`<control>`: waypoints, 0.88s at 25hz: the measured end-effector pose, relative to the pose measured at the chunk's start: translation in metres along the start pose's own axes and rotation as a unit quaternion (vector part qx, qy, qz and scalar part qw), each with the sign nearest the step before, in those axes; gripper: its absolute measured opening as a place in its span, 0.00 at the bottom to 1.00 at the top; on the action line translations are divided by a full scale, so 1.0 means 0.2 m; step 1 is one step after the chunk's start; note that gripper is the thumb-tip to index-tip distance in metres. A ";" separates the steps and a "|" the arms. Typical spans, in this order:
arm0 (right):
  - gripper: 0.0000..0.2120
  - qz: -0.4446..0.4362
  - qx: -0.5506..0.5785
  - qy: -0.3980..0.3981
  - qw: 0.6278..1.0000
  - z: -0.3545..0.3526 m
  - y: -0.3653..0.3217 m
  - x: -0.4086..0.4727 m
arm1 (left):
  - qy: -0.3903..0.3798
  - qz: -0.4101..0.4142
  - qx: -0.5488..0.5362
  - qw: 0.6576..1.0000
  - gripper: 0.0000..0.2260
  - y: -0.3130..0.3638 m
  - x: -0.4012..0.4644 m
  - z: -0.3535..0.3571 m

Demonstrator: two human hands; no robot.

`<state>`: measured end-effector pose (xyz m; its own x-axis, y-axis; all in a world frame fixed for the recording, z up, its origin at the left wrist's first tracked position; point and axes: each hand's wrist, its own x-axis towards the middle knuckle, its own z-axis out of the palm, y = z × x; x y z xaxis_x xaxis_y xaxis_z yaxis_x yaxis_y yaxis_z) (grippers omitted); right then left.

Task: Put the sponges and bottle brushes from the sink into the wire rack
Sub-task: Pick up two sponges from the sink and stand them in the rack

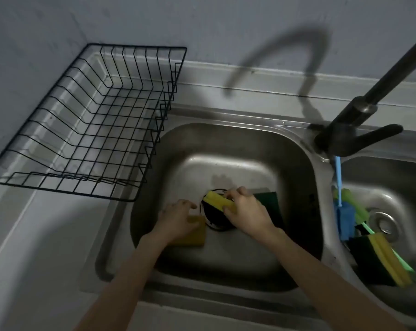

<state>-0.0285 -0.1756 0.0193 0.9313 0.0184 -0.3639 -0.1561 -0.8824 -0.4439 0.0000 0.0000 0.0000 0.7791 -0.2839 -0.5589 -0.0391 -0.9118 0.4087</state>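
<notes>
Over the drain (216, 223), the right hand (246, 211) pinches a yellow sponge (217, 201) while the left hand (178, 218) seemingly closes on another sponge (195, 231); lift both cleanly toward the empty wire rack (87, 130).

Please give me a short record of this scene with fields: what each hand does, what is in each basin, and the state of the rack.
left hand: on a dull yellow sponge, left basin
right hand: gripping a bright yellow sponge over the drain
also in left basin: dark green pad
right basin: blue brush, green brush, yellow-and-dark sponge
wire rack: holds nothing yet
</notes>
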 end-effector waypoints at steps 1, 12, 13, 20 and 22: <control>0.19 0.008 -0.014 -0.018 1.000 0.03 0.00 0.02 | -0.027 -0.008 0.029 0.999 0.22 -0.01 0.01 0.02; 0.23 0.041 -0.027 -0.040 0.998 0.19 0.07 0.11 | -0.100 0.000 0.044 0.994 0.33 -0.09 0.08 0.14; 0.23 0.047 -0.013 -0.038 0.998 0.20 0.08 0.11 | -0.097 0.004 0.051 0.994 0.33 -0.09 0.07 0.14; 0.21 0.161 0.219 -0.006 0.962 0.17 0.13 0.08 | -0.048 0.018 -0.035 0.998 0.25 -0.05 0.10 0.13; 0.20 0.176 0.236 0.006 0.956 0.16 0.16 0.07 | -0.048 -0.016 -0.059 0.997 0.19 -0.04 0.12 0.13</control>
<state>-0.0315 -0.1884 -0.0256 0.7968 -0.2487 -0.5508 -0.5893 -0.5215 -0.6170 0.0035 -0.0073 -0.0354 0.7156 -0.2878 -0.6365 0.0630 -0.8809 0.4691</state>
